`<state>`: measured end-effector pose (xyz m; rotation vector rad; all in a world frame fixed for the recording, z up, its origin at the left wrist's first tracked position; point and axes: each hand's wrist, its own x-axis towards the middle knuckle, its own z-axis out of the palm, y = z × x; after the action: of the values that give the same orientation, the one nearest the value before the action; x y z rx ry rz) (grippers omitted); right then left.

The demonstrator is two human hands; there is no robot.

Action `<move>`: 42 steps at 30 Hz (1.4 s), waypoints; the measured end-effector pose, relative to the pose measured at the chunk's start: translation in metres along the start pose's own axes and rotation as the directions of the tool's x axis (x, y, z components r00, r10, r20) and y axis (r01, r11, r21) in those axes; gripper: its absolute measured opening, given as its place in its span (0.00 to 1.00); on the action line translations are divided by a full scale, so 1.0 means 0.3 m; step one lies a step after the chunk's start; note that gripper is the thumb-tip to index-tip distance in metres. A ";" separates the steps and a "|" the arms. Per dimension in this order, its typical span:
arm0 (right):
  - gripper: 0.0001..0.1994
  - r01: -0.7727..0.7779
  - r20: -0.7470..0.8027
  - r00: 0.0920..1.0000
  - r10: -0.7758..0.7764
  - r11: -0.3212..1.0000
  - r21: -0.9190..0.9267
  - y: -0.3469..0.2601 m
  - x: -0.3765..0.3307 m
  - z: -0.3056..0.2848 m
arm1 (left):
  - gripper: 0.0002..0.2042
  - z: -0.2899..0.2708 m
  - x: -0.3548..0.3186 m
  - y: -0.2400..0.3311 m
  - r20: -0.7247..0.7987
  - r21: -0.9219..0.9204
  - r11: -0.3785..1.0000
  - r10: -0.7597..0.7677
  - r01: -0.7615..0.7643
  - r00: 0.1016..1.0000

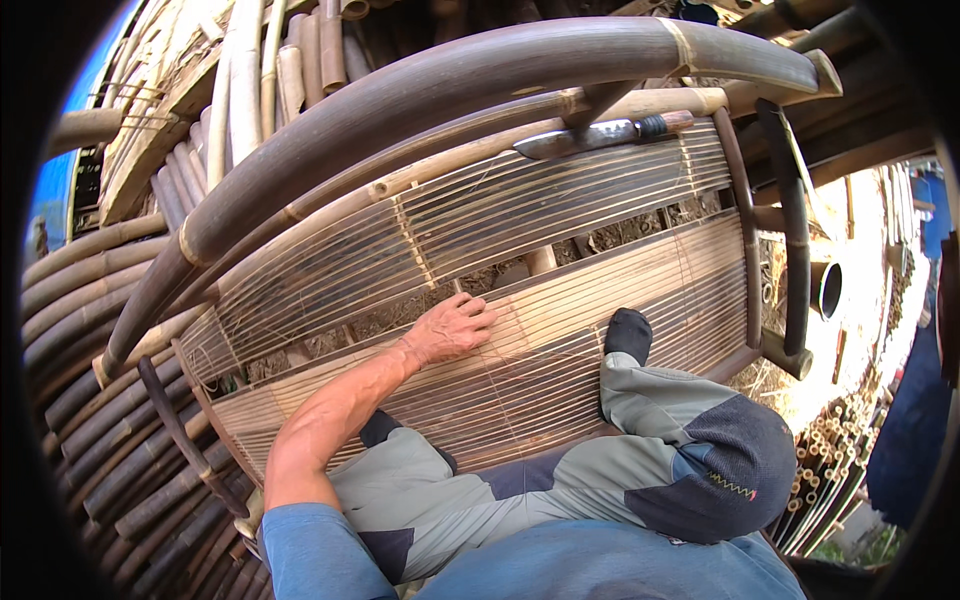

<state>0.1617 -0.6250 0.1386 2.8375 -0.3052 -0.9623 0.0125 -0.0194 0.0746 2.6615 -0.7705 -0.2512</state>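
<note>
My left hand (450, 328) rests on the pale slats (560, 300) of a bamboo bench, its fingers bent and close together, their tips against the surface. Whether something thin is pinched under them is hidden. Just beyond the hand, a long gap runs between the near slatted panel and the far slatted panel (330, 270). On that far panel, near its back edge, lies a knife (590, 138) with a broad dark blade and a wrapped wooden handle pointing right. My right hand does not show.
A thick dark bamboo rail (440, 75) arches along the bench's far side. My legs (650, 400) and black-socked feet (627, 332) are on the near panel. Stacked bamboo poles (120, 440) lie at left; a bundle of thin canes (830, 440) lies at right.
</note>
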 end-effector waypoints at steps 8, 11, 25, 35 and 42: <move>0.21 0.804 -0.112 0.569 -0.815 0.522 0.285 -1.104 -0.209 -0.233 | 0.08 0.012 0.013 -0.025 -0.018 0.111 0.994 -0.011 0.013 1.000; 0.33 0.605 0.245 0.474 -0.845 0.516 0.606 -1.297 -0.286 -0.094 | 0.05 0.071 0.003 -0.029 -0.320 -0.387 0.914 -0.255 0.120 0.913; 0.13 0.753 -0.154 0.652 -0.743 0.610 0.244 -1.166 -0.759 -0.670 | 0.08 -0.068 -0.041 0.105 -0.301 -0.763 0.532 -0.795 0.367 0.526; 0.11 0.611 -0.562 0.261 -0.785 0.585 -0.533 -1.371 -0.300 -0.132 | 0.17 0.002 -0.121 0.001 0.415 -0.558 0.221 -0.761 0.800 0.499; 0.13 0.816 0.129 0.570 -0.811 0.541 -0.206 -1.738 -0.384 0.252 | 0.21 0.126 -0.105 -0.089 0.361 -0.557 0.222 -0.803 0.801 0.474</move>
<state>0.1034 -0.0961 0.0493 2.6665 1.1931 -1.0244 -0.0109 0.0079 0.0318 2.0281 0.7530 -0.6390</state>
